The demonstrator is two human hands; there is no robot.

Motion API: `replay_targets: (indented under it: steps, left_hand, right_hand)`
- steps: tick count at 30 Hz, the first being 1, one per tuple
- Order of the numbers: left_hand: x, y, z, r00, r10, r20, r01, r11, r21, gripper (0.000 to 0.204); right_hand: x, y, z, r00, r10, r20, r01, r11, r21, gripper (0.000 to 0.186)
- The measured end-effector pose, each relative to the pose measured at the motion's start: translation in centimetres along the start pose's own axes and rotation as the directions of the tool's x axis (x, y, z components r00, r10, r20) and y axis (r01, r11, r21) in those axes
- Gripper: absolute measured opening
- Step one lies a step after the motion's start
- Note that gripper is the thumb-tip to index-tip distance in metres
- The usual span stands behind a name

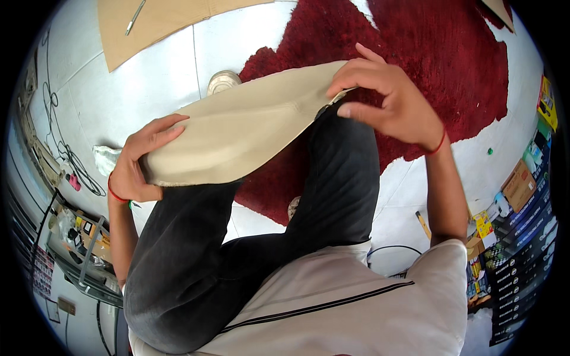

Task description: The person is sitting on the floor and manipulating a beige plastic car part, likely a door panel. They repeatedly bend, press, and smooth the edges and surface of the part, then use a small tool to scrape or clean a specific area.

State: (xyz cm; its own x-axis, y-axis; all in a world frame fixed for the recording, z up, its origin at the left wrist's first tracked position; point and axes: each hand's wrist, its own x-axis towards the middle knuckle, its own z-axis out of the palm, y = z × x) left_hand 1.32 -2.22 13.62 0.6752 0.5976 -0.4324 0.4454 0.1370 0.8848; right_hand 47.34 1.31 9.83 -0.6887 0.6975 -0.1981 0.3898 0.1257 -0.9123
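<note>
The cream panel point(231, 136), a long, curved piece with a pointed right end, lay across the knees at eleven o'clock from the middle of the view. The dark trousers point(184, 267) spread apart beneath it made two props, probably so that the lap bore the weight and the hands needed only to steady the ends. Its broad face was turned up, which likely kept surface and rim within sight and reach. It sloped from about ten o'clock at the left end to one o'clock at the right, perhaps because the right end was held farther out over the knee.

The left hand point(135, 157), at ten o'clock, was partly open, wrapped about the broad end: fingers over the upper face, thumb at the near lower edge. The right hand point(389, 98), at one o'clock, was bent into a loose pinch at the pointed end, fingertips on top and thumb just below the rim; how firmly it gripped could not be told.

A red rug point(451, 65) covered the floor point(160, 77) from twelve to two o'clock and showed between the knees. At eleven o'clock a cardboard sheet point(178, 18) bore a pen point(135, 18), apart from both hands.
</note>
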Motion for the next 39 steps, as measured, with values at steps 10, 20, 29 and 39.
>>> replay_targets:
  steps: [10, 20, 29, 39]
  left_hand:
    - [2.4, -0.3, -4.2, 0.995, -0.094, -0.033, 0.093, 0.995, -0.041, 0.095]
    - [4.6, 2.6, -4.6, 0.993, 0.015, -0.121, 0.016, 0.968, 0.251, 0.049]
    - [8.2, 1.6, -1.4, 0.812, 0.349, -0.468, -0.032, 0.827, 0.561, 0.026]
    - [14.3, 4.2, 4.1, 0.583, 0.558, -0.590, -0.051, 0.750, 0.659, 0.022]
  right_hand:
    - [3.3, -0.2, 1.3, 0.900, -0.238, -0.365, 0.102, 0.930, -0.354, 0.012]
    - [4.6, -2.4, 0.8, 0.899, -0.037, -0.436, -0.053, 0.980, -0.192, 0.013]
    - [5.8, -5.2, 0.9, 0.884, 0.068, -0.463, -0.105, 0.993, -0.053, 0.019]
    - [8.7, -6.6, 2.1, 0.891, 0.092, -0.444, -0.167, 0.977, -0.132, 0.014]
